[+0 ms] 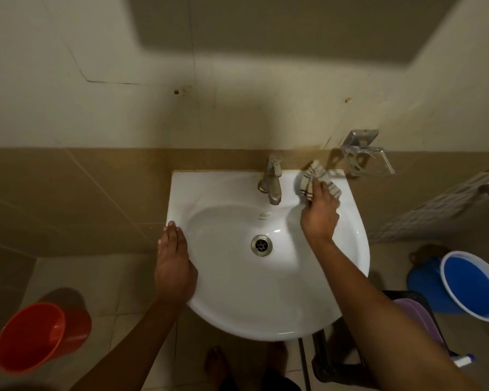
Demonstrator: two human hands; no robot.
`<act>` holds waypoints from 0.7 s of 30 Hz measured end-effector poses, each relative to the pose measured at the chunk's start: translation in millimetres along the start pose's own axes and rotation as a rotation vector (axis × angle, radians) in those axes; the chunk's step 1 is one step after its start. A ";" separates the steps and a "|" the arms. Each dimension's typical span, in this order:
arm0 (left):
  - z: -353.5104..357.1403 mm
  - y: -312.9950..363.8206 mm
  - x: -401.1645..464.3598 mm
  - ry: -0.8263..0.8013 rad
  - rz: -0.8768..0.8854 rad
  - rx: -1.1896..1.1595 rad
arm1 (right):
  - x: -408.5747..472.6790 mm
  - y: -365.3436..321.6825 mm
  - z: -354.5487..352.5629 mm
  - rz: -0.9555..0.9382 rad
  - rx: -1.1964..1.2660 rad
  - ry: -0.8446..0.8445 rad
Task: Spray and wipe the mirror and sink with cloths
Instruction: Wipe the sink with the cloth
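Note:
A white wall-hung sink (237,306) fills the middle of the view, with a metal tap (272,182) at its back and a metal drain (261,245) in the bowl. My right hand (319,214) grips a striped beige cloth (311,179) and holds it against the sink's back right ledge, just right of the tap. My left hand (174,262) lies flat with straight fingers on the sink's left rim. No mirror or spray bottle is in view.
An empty metal holder (364,156) sticks out of the tiled wall above the sink's right corner. On the floor stand an orange bucket (37,337) at the left, a blue bucket (463,286) at the right, and a dark stool with a purple item (424,317) beside my right arm.

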State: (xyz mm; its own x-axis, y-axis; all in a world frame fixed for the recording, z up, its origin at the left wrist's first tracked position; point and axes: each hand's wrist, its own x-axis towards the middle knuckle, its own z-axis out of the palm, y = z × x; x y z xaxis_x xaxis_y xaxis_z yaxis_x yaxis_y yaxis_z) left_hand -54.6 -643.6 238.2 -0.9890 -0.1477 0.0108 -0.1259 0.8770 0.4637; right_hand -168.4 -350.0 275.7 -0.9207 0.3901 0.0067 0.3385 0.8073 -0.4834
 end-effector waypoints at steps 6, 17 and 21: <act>-0.8 3.9 -0.4 -0.001 0.000 0.011 | 16.7 -15.0 26.0 -0.223 -0.310 -0.244; -1.5 2.5 -0.1 -0.011 0.008 0.008 | -71.4 -65.8 68.2 -0.366 -0.160 -0.206; -1.2 1.5 0.5 -0.015 0.006 0.021 | -52.4 -121.0 75.0 -0.328 -0.248 -0.343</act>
State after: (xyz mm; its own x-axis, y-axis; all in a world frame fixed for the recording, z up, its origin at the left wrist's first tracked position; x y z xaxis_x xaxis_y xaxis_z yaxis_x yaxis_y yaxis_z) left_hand -55.2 -642.9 240.0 -0.9907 -0.1362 0.0003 -0.1219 0.8874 0.4446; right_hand -175.8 -501.4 268.2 -0.9824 -0.0336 -0.1839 0.0201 0.9591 -0.2823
